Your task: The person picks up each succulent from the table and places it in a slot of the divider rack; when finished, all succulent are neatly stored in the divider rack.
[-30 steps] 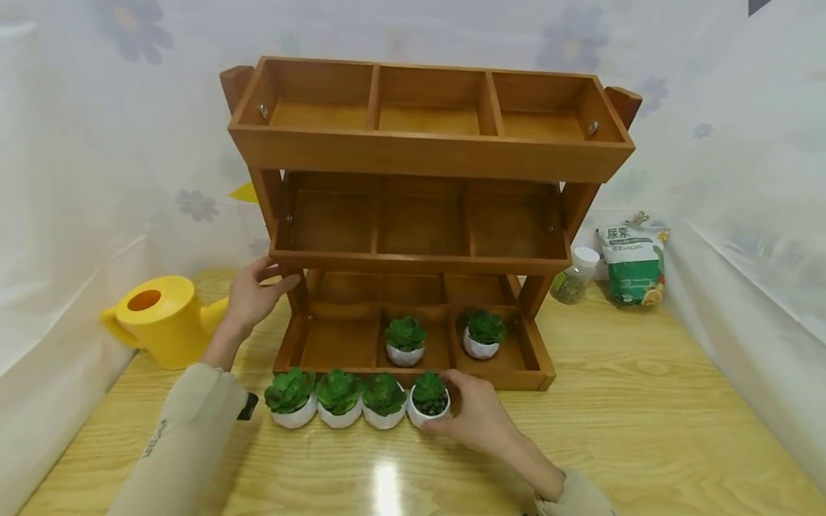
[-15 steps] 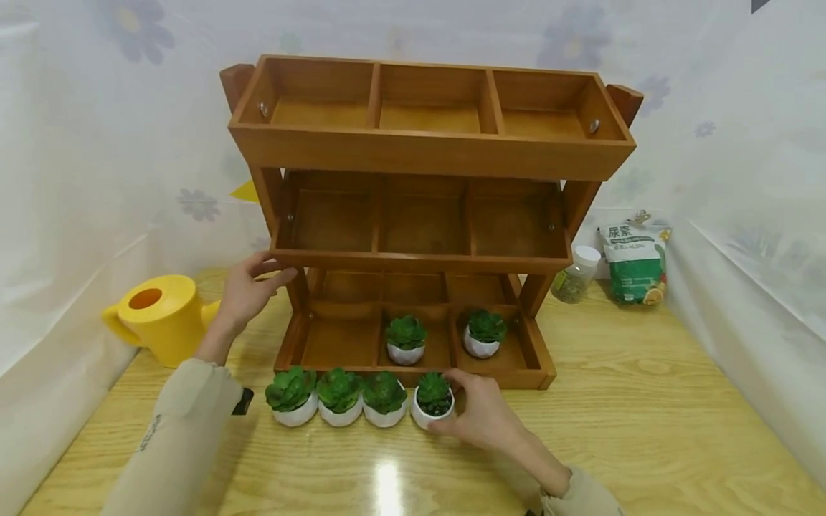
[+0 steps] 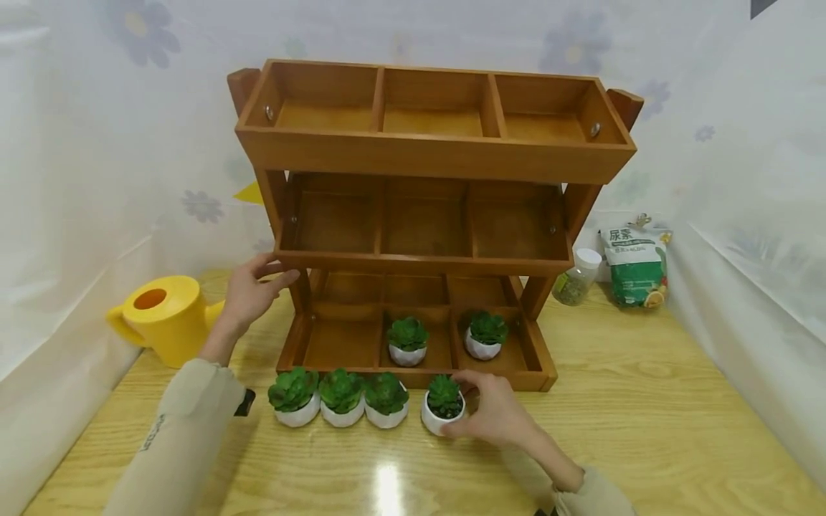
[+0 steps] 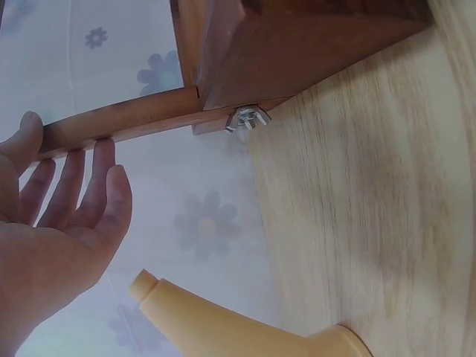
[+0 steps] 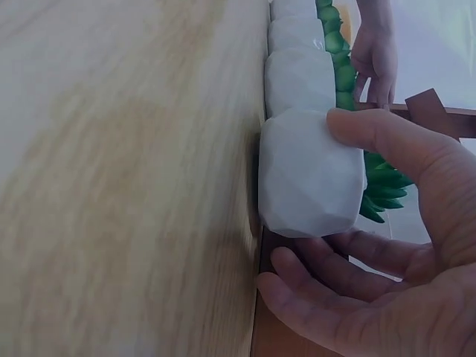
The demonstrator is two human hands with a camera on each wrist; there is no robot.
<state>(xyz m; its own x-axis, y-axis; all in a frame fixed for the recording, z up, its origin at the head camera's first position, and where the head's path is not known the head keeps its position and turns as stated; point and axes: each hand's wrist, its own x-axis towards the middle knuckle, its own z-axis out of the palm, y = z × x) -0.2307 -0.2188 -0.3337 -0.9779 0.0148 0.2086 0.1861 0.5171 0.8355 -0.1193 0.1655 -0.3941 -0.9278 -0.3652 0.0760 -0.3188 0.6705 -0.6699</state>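
Observation:
My right hand [image 3: 493, 410] grips a potted succulent [image 3: 443, 405] in a small white faceted pot, thumb on one side and fingers on the other. In the right wrist view the white pot [image 5: 311, 175] is close to the tabletop. Left of it, three more potted succulents [image 3: 342, 396] stand in a row before the three-tier wooden rack [image 3: 432, 154]. Another two potted succulents [image 3: 407, 342] sit in the middle and right compartments of the bottom tier. My left hand [image 3: 254, 290] holds the rack's left leg [image 4: 111, 123] between thumb and fingers.
A yellow watering can [image 3: 169, 322] stands at the left, its spout toward my left forearm. Behind the rack on the right are a clear jar with a white lid [image 3: 576, 277] and a green-and-white bag [image 3: 637, 265]. Floral sheeting [image 3: 729, 186] surrounds the table.
My right hand has moved the held succulent rightward, leaving a gap between it and the row of three. The left hand stays on the rack's leg.

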